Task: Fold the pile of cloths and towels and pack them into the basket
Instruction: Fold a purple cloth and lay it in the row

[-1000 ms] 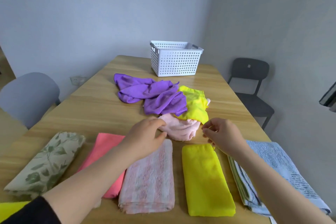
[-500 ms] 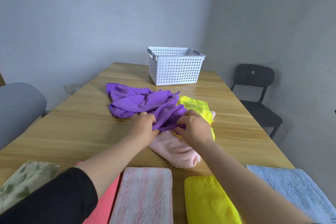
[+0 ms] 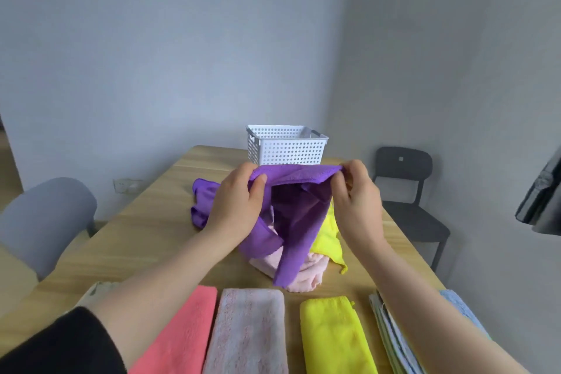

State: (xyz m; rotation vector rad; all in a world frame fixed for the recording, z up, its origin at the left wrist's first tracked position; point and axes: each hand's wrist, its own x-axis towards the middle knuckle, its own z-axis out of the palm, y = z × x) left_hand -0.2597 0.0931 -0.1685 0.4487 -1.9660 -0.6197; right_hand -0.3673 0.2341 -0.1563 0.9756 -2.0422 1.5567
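**Purple cloth held up by its top edge, above the pile**

The purple cloth [image 3: 303, 179] looks like thin microfibre: light, soft and without any stiffness, so it probably takes whatever shape the hands give it. It should not slip, but it will sag and twist if it is held at one point only. The best places to hold it are the two corners of one edge, so that its own weight can pull it flat.

This is about how it is held now. The left hand [image 3: 236, 203] pinches the upper edge between thumb and curled fingers at one end, and the right hand [image 3: 356, 203] pinches the other end in the same way. The grip of each hand is closed on the fabric. The edge is stretched almost level between them. The rest hangs down below the grip, partly doubled and twisted, and its lowest tip reaches the pink towel [image 3: 306, 275].

That towel lies crumpled on the counter [image 3: 136, 246] with an unfolded yellow cloth [image 3: 329, 237] beside it, and a second purple cloth [image 3: 202, 200] behind the left hand. The white basket [image 3: 285, 149] stands further back and appears empty. Near the person lies a row of folded pieces: a coral cloth [image 3: 182, 331], a striped towel [image 3: 249, 334] and a folded yellow cloth [image 3: 334, 337].
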